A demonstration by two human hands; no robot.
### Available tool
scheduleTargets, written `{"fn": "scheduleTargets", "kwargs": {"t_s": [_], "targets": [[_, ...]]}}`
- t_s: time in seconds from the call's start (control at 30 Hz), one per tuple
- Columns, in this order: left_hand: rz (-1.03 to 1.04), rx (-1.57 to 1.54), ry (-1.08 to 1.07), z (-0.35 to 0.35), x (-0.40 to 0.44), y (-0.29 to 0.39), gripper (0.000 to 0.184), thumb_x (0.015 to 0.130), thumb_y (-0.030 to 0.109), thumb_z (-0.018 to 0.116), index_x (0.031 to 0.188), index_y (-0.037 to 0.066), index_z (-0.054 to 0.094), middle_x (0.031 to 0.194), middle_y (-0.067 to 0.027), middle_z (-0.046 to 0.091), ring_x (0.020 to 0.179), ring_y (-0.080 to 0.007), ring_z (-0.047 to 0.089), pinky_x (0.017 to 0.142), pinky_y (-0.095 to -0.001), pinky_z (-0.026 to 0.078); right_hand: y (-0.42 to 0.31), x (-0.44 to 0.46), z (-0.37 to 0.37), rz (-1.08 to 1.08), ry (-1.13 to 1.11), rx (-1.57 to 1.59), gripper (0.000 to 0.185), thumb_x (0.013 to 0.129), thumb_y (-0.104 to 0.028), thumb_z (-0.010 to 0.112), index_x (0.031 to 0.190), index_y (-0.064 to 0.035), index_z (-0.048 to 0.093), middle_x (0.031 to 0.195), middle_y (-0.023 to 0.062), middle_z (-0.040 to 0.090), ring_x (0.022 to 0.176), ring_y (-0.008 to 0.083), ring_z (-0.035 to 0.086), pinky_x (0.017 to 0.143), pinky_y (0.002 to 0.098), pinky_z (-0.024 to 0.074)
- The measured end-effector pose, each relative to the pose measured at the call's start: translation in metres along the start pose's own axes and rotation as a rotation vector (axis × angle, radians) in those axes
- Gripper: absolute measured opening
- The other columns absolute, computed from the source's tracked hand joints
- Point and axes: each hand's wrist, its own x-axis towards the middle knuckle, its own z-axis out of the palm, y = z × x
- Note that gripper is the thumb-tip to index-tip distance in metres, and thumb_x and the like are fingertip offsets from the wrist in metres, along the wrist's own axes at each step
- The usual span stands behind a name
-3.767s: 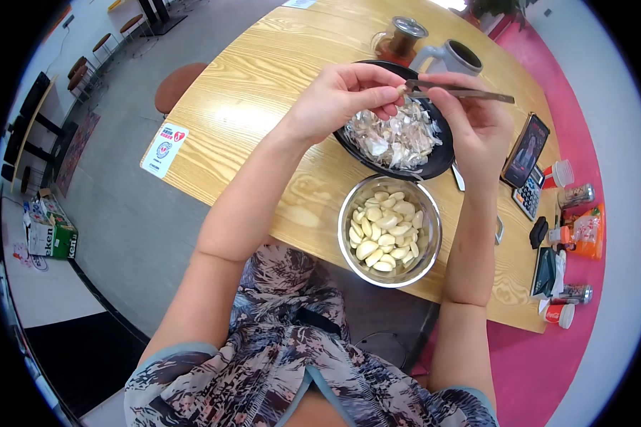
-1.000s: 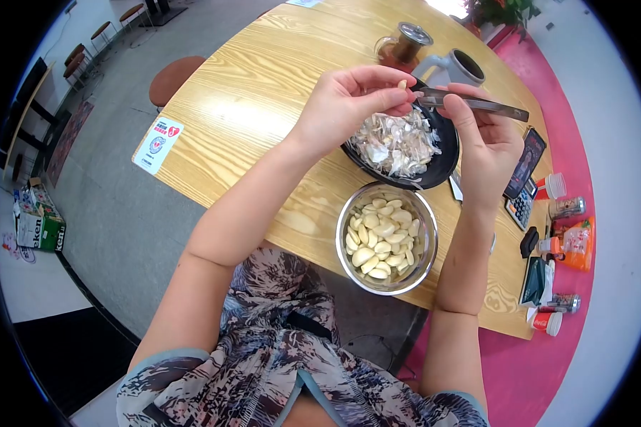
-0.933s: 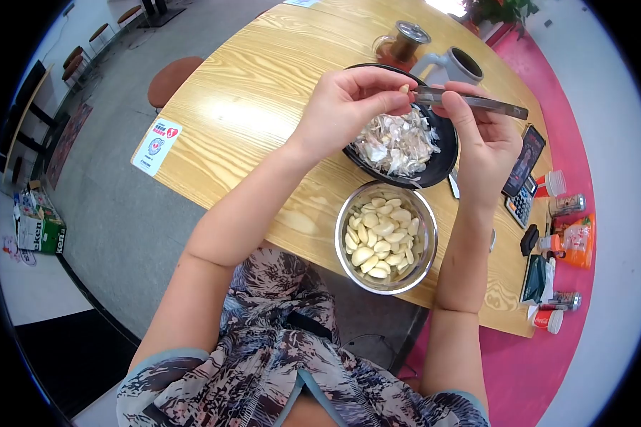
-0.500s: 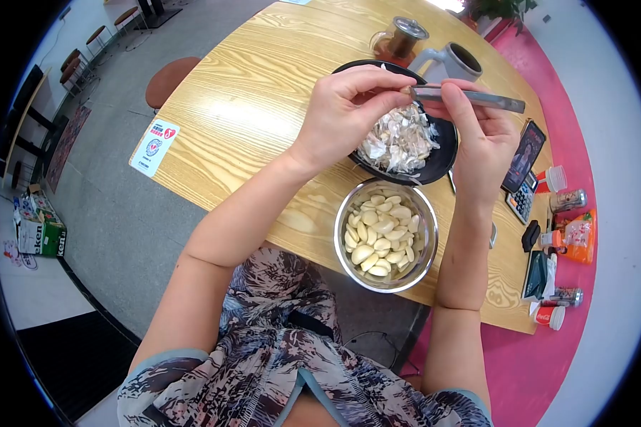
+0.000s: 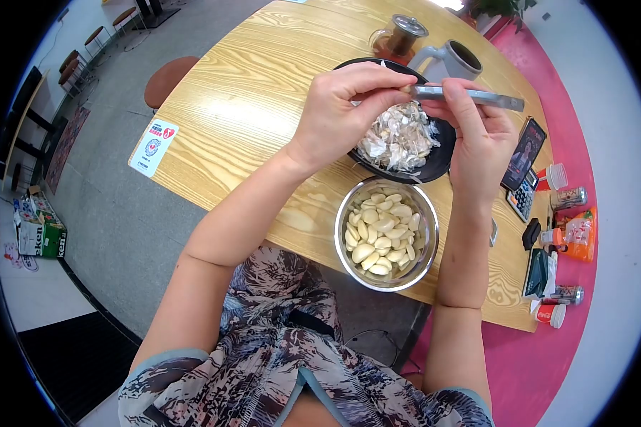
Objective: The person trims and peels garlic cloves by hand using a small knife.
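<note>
My left hand (image 5: 345, 107) pinches a small brownish garlic clove (image 5: 408, 90), mostly hidden by the fingertips. Closed around a slim grey metal tool (image 5: 502, 99), my right hand (image 5: 483, 132) holds it level, its near end against the clove; whether it is a knife or tweezers I cannot tell. Both hands are over a black bowl (image 5: 443, 158) heaped with papery garlic skins (image 5: 400, 146). Closer to my body stands a steel bowl (image 5: 432, 265) with many peeled garlic cloves (image 5: 381, 231) in it.
Behind the black bowl stand a grey mug (image 5: 454, 62) and a glass teapot (image 5: 399, 41). Along the right side are a phone (image 5: 525, 153), a calculator (image 5: 521, 199), an orange packet (image 5: 580, 235) and several cups and cans. A sticker (image 5: 154, 147) marks the left table edge.
The metal tool has tilted very slightly in my right hand. Both hands stay almost in the same place, and the bowls have not moved.
</note>
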Motion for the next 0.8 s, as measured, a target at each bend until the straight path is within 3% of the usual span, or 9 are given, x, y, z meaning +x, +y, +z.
{"fn": "scheduleTargets", "kwargs": {"t_s": [0.27, 0.4, 0.5, 0.57, 0.73, 0.8], "targets": [[-0.121, -0.252, 0.095, 0.006, -0.001, 0.004, 0.02, 0.087, -0.004, 0.06, 0.107, -0.005, 0.066, 0.102, -0.0142, 0.067, 0.093, -0.0202, 0.067, 0.083, -0.0282, 0.056, 0.002, 0.004, -0.004, 0.002, 0.09, -0.02, 0.013, 0.087, -0.004, 0.065, 0.094, 0.0071, 0.065, 0.082, 0.0148, 0.068, 0.069, 0.0176, 0.068, 0.065, 0.0251, 0.0562], [-0.14, -0.197, 0.073, -0.001, 0.004, 0.0, 0.022, 0.089, 0.003, 0.061, 0.11, -0.004, 0.065, 0.104, -0.0142, 0.067, 0.093, -0.019, 0.066, 0.082, -0.0293, 0.056, 0.003, 0.008, -0.008, 0.002, 0.096, -0.039, 0.014, 0.087, -0.004, 0.065, 0.094, 0.0073, 0.065, 0.081, 0.0149, 0.068, 0.069, 0.0169, 0.068, 0.066, 0.0239, 0.0557], [-0.24, -0.417, 0.107, -0.003, 0.006, 0.0, 0.026, 0.09, 0.007, 0.061, 0.114, -0.003, 0.063, 0.103, -0.0126, 0.067, 0.09, -0.0164, 0.065, 0.081, -0.0289, 0.056, 0.01, 0.012, -0.017, -0.025, 0.122, -0.159, 0.014, 0.087, -0.006, 0.066, 0.094, 0.0056, 0.065, 0.081, 0.0119, 0.069, 0.073, 0.0146, 0.067, 0.069, 0.0229, 0.0537], [-0.279, -0.482, 0.094, -0.004, 0.007, -0.001, 0.027, 0.092, 0.008, 0.058, 0.117, -0.002, 0.062, 0.101, -0.0107, 0.066, 0.087, -0.0146, 0.065, 0.08, -0.0284, 0.056, 0.019, 0.016, -0.027, -0.021, -0.063, -0.515, 0.013, 0.086, -0.007, 0.068, 0.095, 0.0032, 0.066, 0.083, 0.0082, 0.069, 0.077, 0.0117, 0.066, 0.071, 0.0226, 0.0514], [-0.248, -0.362, 0.044, -0.002, 0.005, -0.002, 0.026, 0.093, 0.006, 0.056, 0.118, -0.001, 0.062, 0.097, -0.0093, 0.065, 0.086, -0.0137, 0.065, 0.08, -0.027, 0.055, 0.001, 0.005, -0.007, -0.029, -0.021, -0.355, 0.015, 0.086, -0.006, 0.068, 0.098, 0.0022, 0.065, 0.088, 0.0068, 0.069, 0.078, 0.0102, 0.065, 0.071, 0.0216, 0.0495], [-0.215, -0.292, 0.039, 0.0, 0.003, -0.003, 0.026, 0.093, 0.005, 0.056, 0.118, -0.001, 0.062, 0.097, -0.0091, 0.065, 0.085, -0.0136, 0.064, 0.079, -0.0262, 0.055, -0.003, 0.002, -0.005, -0.203, -0.058, -0.227, 0.015, 0.086, -0.002, 0.067, 0.099, 0.0033, 0.065, 0.089, 0.0076, 0.069, 0.079, 0.0105, 0.064, 0.071, 0.0203, 0.0491]]}}
